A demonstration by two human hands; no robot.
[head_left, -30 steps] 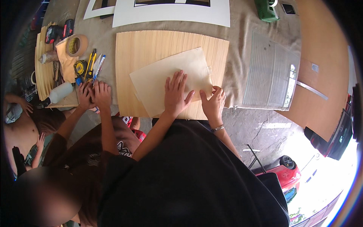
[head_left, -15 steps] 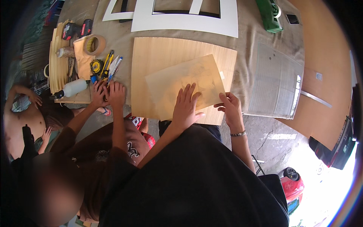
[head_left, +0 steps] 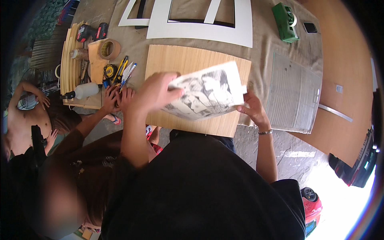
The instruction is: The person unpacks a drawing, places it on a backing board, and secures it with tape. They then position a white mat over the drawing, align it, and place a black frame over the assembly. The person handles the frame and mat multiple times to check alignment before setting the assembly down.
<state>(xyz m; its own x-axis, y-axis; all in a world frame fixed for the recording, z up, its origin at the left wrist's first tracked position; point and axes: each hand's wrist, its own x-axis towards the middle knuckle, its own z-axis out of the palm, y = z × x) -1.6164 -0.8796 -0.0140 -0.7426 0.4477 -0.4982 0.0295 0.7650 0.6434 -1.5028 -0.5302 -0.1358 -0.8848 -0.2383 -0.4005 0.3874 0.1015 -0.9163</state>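
Observation:
A sheet of paper with a black-and-white drawing is tilted up over a light wooden board. My left hand grips the sheet at its left edge, thumb on the drawn side. At the lower right corner, my right hand pinches the sheet, with the thumb toward the drawing. A small pale tab sticks out from the sheet's right edge. The fingers behind the paper are partly hidden.
White mat frames lie beyond the board. To the right are a glass pane, a green tape dispenser and a phone. At left, a co-worker's hands rest near a tape measure, cutters and a tape roll.
The sheet has come up off the board, and its drawn side now shows clearly. My left hand went from lying flat on it to gripping its left edge.

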